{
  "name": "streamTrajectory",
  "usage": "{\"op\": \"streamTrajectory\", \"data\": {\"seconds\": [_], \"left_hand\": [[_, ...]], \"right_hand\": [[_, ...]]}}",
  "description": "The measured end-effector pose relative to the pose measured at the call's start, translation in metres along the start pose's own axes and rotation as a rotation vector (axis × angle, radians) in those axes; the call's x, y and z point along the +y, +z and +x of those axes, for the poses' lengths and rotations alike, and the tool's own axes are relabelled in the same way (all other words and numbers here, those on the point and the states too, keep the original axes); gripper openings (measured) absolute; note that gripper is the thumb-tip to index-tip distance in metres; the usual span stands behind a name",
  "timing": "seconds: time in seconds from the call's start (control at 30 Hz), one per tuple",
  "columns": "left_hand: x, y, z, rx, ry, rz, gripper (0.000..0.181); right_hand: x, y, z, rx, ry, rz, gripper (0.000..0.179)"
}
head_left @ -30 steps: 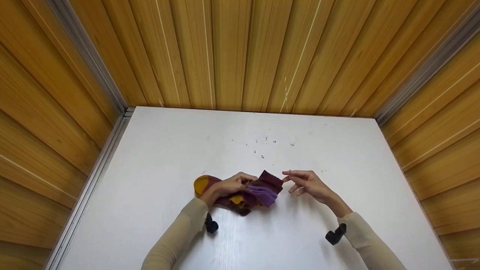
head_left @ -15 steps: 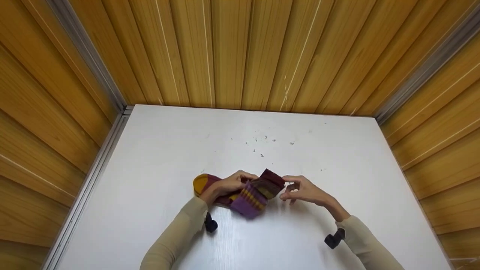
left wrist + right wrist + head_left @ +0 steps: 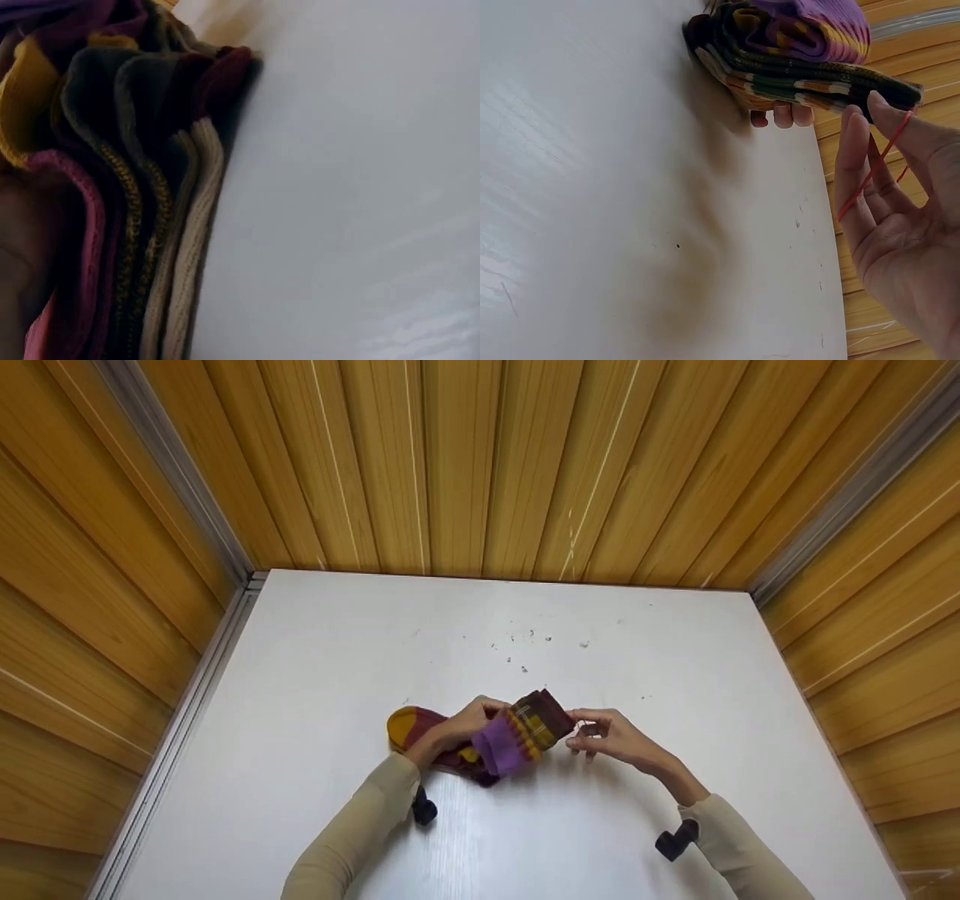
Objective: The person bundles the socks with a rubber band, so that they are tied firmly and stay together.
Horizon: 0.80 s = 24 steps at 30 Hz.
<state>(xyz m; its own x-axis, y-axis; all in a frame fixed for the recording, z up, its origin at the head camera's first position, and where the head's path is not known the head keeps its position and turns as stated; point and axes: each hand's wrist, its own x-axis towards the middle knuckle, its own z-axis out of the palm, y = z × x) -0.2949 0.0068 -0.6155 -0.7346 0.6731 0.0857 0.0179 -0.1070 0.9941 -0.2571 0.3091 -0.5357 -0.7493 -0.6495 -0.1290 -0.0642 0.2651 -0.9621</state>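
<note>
A bundle of several knit socks (image 3: 510, 744), maroon, purple and yellow with patterned cuffs, is in my left hand (image 3: 466, 724). The left fingertips (image 3: 783, 115) show under the bundle in the right wrist view. Its yellow toe end (image 3: 402, 726) points left. My right hand (image 3: 621, 739) is at the dark cuff end, where thumb and index finger pinch the edge of the socks (image 3: 817, 86). A thin red elastic band (image 3: 876, 166) is stretched across the right thumb and fingers. In the left wrist view, layered sock edges (image 3: 142, 187) lie beside part of the left hand.
The white table (image 3: 337, 652) carries small dark marks beyond the hands. Wood-patterned panels (image 3: 480, 472) wall in the back and both sides. Black wrist cameras (image 3: 425, 810) hang below both sleeves.
The purple part has swung down toward the front, then back up against the bundle. The right fingers have come from just off the cuffs to their edge, and the cuff end is tilted up.
</note>
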Motion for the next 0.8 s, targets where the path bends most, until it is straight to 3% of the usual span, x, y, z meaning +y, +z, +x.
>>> {"op": "streamTrajectory", "data": {"seconds": [0.13,0.3,0.6,0.7,0.8], "left_hand": [[0.0,0.004,-0.001,0.019,0.046,0.065,0.036],[0.003,0.013,0.001,0.044,0.01,0.147,0.033],[0.013,0.025,0.014,0.195,-0.129,0.374,0.034],[0.014,0.03,0.016,0.251,-0.196,0.4,0.025],[0.016,0.035,0.018,0.292,-0.26,0.361,0.029]], "right_hand": [[0.0,0.001,0.0,0.018,0.004,-0.011,0.054],[0.002,0.0,-0.004,0.0,0.016,-0.018,0.062],[0.022,-0.003,-0.005,0.023,0.164,0.073,0.063],[0.027,-0.002,-0.009,0.027,0.166,0.082,0.062],[0.026,-0.002,-0.012,0.026,0.165,0.08,0.064]]}}
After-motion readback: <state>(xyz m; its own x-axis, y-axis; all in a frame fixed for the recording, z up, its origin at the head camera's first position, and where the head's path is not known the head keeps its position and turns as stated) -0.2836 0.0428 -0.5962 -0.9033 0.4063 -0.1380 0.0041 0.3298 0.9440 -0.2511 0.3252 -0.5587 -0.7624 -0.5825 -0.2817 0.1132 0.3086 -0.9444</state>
